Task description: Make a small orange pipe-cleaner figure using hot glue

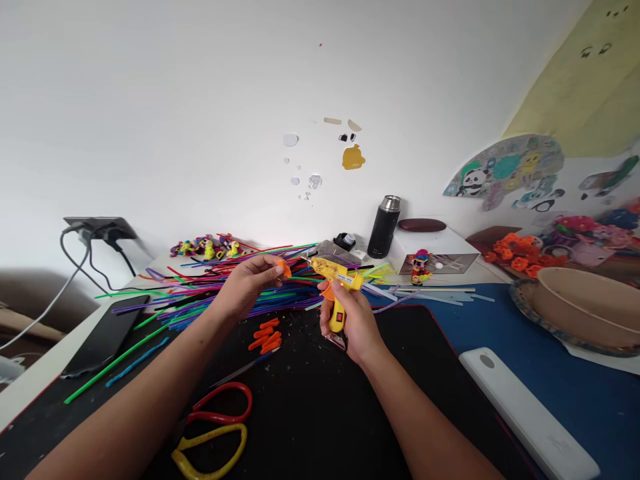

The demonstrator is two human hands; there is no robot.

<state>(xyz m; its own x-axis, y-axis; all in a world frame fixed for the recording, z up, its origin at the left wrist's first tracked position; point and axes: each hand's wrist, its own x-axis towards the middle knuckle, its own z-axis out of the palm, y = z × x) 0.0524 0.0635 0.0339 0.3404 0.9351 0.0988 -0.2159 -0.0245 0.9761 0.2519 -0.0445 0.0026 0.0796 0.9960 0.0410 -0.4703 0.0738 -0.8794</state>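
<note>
My left hand [256, 283] pinches a small orange fuzzy piece [285, 268] between thumb and fingertips. Wrapped around the handle of a yellow hot glue gun [336, 273] is my right hand [353, 317], with fingers at the orange trigger [327, 292]. The gun's nozzle points left, close to the orange piece; whether they touch I cannot tell. Below on the black mat lie several folded orange pipe-cleaner pieces [266, 335] and a thin pen-like tool [245, 370]. A heap of colourful pipe cleaners [200, 293] spreads behind both hands.
Scissors with red and yellow handles [220, 419] lie at the front. A phone-like black slab [105, 337] is at left, near plugged cables [93, 230]. A black thermos [384, 227] stands at the back. To the right are a white oblong case [525, 410] and a round basin [590, 300].
</note>
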